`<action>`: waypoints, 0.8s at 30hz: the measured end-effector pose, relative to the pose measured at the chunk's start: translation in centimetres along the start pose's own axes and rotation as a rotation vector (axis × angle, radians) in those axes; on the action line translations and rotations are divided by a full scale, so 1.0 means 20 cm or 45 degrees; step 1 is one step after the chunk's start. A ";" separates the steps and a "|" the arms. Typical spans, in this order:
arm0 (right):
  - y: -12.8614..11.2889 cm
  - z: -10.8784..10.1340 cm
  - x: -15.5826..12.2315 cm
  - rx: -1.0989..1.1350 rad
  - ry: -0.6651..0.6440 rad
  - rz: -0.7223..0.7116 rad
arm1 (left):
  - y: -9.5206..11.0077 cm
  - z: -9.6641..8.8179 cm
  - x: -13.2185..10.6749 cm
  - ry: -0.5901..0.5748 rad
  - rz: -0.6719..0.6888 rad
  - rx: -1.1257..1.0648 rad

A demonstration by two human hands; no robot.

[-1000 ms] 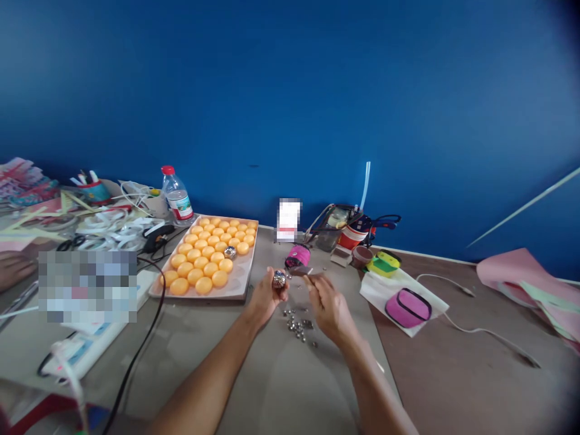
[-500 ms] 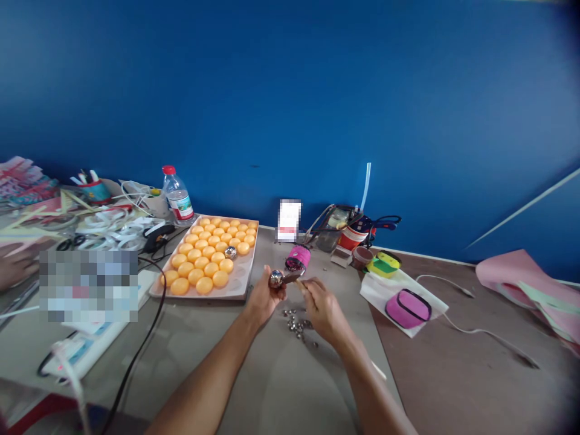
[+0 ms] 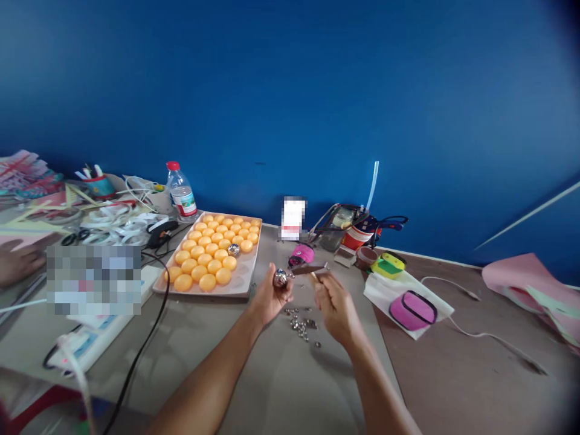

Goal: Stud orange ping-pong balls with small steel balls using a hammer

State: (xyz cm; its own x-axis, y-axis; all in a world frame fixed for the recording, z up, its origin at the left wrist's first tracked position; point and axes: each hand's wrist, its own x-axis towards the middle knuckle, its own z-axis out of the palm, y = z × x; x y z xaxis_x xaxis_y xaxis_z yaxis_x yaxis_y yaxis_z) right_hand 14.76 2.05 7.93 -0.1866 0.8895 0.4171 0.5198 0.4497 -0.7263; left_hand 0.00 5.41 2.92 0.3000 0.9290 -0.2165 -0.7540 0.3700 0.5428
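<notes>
My left hand (image 3: 270, 300) is closed around a shiny silver ball (image 3: 280, 278), holding it up over the grey table. Opposite it, my right hand (image 3: 336, 300) pinches a thin pale stick (image 3: 313, 277). A flat, dark, blade-like piece (image 3: 308, 270) spans the gap between the ball and my right fingers; what it is and how it joins the stick cannot be made out. Below and between both hands lie several small silver pieces (image 3: 299, 327). Just behind the hands a pink pouch-like thing (image 3: 302, 254) rests on the table.
Left of my hands, a white tray (image 3: 244, 279) carries rows of orange balls and one silver ball (image 3: 234, 249). A water bottle (image 3: 182, 193) and power strip (image 3: 104, 326) stand further left. Another person's hand (image 3: 20, 263) is at the far left. A pink-and-black case (image 3: 413, 310) lies right.
The view has shifted slightly. My right hand has drawn a little to the right, away from the ball, and more of the dark piece shows. My left hand keeps the ball.
</notes>
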 end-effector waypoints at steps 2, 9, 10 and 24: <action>0.00 0.01 0.01 -0.006 -0.059 -0.018 | -0.01 0.00 0.00 0.069 -0.040 -0.005; 0.00 0.00 0.00 -0.009 0.027 0.032 | -0.01 -0.01 0.01 -0.009 0.055 0.009; 0.00 0.00 0.00 -0.018 0.028 0.034 | -0.02 -0.02 0.02 -0.001 0.060 0.030; 0.00 0.03 -0.01 -0.041 -0.088 -0.010 | 0.02 -0.04 0.01 -0.049 0.083 -0.162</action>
State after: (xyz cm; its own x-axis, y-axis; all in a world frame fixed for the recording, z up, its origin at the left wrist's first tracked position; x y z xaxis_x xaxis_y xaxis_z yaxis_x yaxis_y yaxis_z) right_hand 14.26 1.89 7.52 -0.2477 0.8899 0.3832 0.5447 0.4550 -0.7045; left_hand -0.76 5.71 2.52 0.2684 0.9513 -0.1514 -0.8398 0.3081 0.4470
